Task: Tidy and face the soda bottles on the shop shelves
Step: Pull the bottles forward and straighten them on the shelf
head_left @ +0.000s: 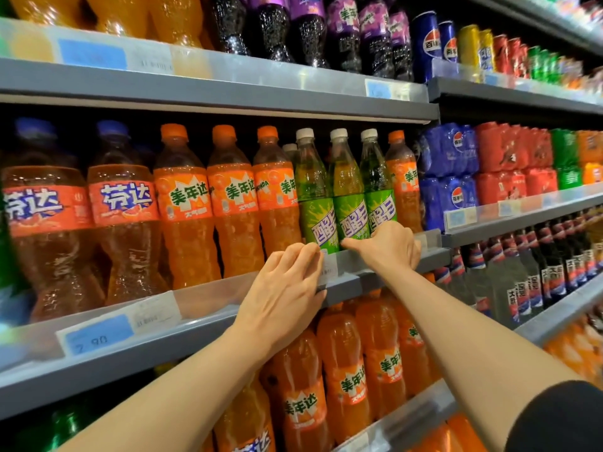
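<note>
we see the three green bottles [346, 194] upright on the middle shelf [346, 285], between orange bottles [235, 203]. our left hand [284, 291] touches the first with nearly straight fingers. our right hand [388, 246] curls round the third one's base.

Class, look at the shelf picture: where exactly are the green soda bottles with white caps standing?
The green bottles stand on the middle shelf, right of centre, with orange-capped bottles on both sides, just above both hands.
</note>
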{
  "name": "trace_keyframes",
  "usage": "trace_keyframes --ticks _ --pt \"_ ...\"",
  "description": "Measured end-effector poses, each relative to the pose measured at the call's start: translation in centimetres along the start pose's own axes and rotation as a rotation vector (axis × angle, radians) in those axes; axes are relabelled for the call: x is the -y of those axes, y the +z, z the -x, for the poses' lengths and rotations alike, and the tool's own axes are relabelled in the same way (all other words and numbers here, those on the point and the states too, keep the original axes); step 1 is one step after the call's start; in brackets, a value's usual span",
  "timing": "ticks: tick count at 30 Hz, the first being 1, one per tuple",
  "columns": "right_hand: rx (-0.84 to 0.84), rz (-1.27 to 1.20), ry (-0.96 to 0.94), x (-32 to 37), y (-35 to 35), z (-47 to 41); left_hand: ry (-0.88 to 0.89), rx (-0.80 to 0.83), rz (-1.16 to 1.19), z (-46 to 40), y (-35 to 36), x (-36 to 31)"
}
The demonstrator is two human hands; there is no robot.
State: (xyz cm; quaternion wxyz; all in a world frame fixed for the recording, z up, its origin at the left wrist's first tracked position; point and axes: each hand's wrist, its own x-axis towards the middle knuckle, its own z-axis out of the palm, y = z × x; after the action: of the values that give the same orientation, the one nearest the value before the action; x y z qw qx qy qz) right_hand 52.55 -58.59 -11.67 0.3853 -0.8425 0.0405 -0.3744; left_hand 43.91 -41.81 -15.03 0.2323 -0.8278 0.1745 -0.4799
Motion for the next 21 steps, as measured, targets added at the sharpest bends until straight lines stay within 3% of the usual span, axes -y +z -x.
trace_keyframes --ticks 3,7,10,15,21 --pt "-0.001 0.015 0.008 0.0 0.0 0.2 -0.003 0.005 -0.004 0.2 0.0 0.0" --pt "-0.142 -0.114 -0.085 0.2 -0.1 1.7 -0.01 -0.001 -0.01 1.2 0.2 0.1" --pt "-0.083 -0.236 -0.162 1.0 0.5 2.9 -0.042 0.004 -0.011 2.3 -0.1 0.6" --pt "-0.018 -0.05 -0.084 2.8 1.8 3.5 -0.097 0.026 -0.003 3.9 -1.5 1.8" --pt "-0.07 0.005 0.004 4.3 2.0 4.0 -0.087 0.045 -0.014 5.2 -2.6 3.3"
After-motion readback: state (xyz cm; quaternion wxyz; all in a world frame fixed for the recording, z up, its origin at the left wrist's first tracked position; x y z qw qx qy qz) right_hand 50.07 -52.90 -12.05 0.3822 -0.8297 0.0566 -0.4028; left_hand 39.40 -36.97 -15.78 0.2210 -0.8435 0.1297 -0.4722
